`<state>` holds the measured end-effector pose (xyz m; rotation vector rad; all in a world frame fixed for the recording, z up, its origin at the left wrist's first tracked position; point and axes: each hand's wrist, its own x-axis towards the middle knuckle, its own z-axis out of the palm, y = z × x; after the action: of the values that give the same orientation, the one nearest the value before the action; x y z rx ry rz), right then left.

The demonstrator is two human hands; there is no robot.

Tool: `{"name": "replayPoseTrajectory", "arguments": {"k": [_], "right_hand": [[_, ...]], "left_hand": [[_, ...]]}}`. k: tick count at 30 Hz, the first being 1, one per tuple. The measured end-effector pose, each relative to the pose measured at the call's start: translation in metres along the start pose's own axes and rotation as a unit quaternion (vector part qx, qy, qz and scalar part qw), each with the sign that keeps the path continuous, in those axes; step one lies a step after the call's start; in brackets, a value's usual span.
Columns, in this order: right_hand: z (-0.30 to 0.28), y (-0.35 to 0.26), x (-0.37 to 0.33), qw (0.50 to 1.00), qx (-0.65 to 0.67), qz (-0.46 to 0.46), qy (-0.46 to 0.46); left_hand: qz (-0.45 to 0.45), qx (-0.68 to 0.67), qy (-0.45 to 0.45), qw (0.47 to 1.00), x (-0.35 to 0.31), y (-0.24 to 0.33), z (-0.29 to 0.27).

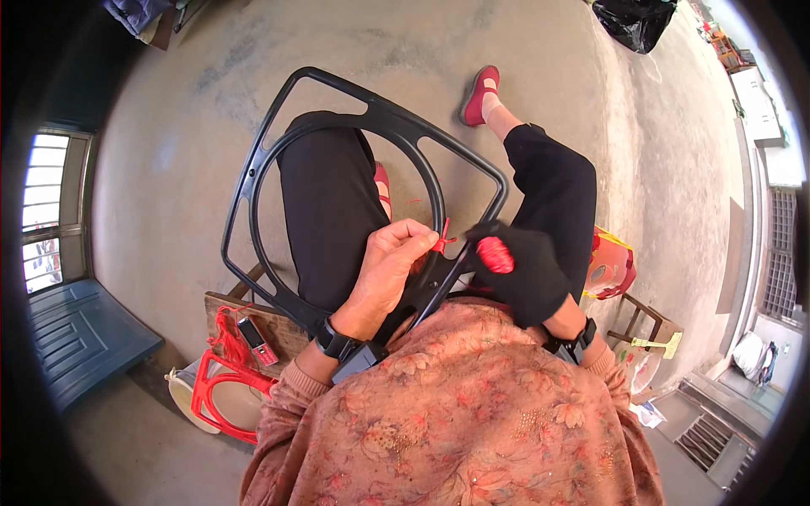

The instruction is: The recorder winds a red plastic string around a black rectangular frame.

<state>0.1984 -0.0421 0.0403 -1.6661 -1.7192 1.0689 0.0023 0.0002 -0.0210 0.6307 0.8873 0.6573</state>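
Note:
A black frame (pixel 386 118), with a round ring inside a squarish outer bar, lies tilted across my lap, and my left thigh shows through the ring. Bare and closed, my left hand (pixel 384 266) pinches red cord (pixel 443 242) tied at the ring's near right side. My right hand (pixel 523 270) wears a black glove, slightly blurred by motion. Its fingers are curled round a wound bundle of red cord (pixel 495 255), close to the frame's near right corner. Part of the cord between the hands cannot be made out.
Beside my left hip, a wooden bench (pixel 287 325) carries a mobile phone (pixel 257 341) and loose red strands (pixel 226 339). A red frame (pixel 207 388) leans there. To the right stand a red-yellow bag (pixel 612 266) and a wooden stool (pixel 654 325). A black bag (pixel 634 24) lies far right.

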Motion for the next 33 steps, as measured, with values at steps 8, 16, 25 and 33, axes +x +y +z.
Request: {"name": "replayPoseTrajectory", "arguments": {"k": [8,16,25,33], "right_hand": [[-0.005,-0.019,0.025,0.906,-0.359,-0.222,-0.018],[0.004,-0.003,0.027,0.867,-0.421,-0.266,-0.020],[0.005,-0.003,0.032,0.940,-0.257,-0.225,0.005],[0.018,0.008,-0.001,0.983,0.150,-0.105,-0.009]], "left_hand": [[-0.042,0.004,-0.010,0.999,-0.003,0.000,0.004],[-0.036,0.015,-0.010,0.999,-0.008,0.007,0.007],[-0.030,0.013,-0.021,0.999,-0.005,-0.001,-0.001],[-0.010,-0.011,-0.010,1.000,-0.008,-0.001,-0.002]]}}
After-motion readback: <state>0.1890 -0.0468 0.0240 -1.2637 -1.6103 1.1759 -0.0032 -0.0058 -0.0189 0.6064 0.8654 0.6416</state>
